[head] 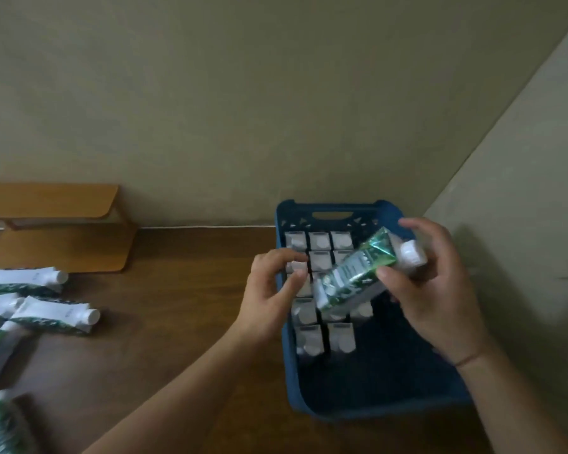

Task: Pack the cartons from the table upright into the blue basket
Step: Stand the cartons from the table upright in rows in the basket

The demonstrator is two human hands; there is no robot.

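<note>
We see a green carton (358,273) with a white screw cap tilted above the blue basket (294,381), cap end up and to the right. The right hand (440,290) grips it near the cap end, thumb on its near face. The left hand (273,290) is open beside the carton's lower end, fingers spread over the packed cartons (318,253), which stand upright in rows at the basket's far end. The basket's near end holds no cartons. More cartons (56,314) lie flat on the brown table (177,306), well to the left.
</note>
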